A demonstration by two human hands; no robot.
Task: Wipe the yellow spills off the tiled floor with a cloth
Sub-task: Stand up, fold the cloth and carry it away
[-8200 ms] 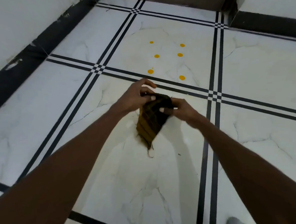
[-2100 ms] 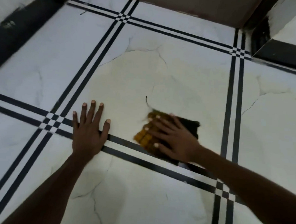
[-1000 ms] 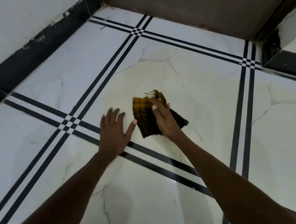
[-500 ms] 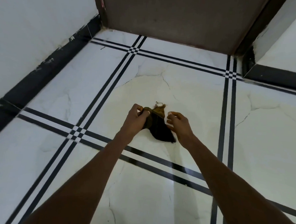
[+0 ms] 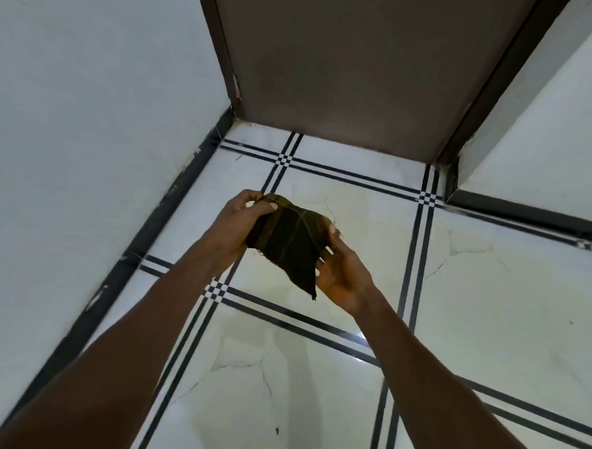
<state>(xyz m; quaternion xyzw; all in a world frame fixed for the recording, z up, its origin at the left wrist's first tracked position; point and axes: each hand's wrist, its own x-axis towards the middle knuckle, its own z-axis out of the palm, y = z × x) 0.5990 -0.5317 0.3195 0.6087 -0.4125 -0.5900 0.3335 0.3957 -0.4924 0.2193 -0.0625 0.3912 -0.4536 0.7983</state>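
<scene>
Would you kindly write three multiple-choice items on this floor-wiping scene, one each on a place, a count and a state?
1. Where is the cloth?
A. Flat on the floor
B. Held up between both hands
C. Draped over the door

2. How many yellow spots show on the tiled floor?
A. None
B. Three
C. Six

3. What state is the cloth in?
A. Spread fully open
B. Bunched and folded
C. Torn in two

Answers:
1 B: the left hand grips its upper edge and the right hand its lower side.
2 A: the tiles show only veins and black lines.
3 B: it hangs gathered, with folds.
</scene>
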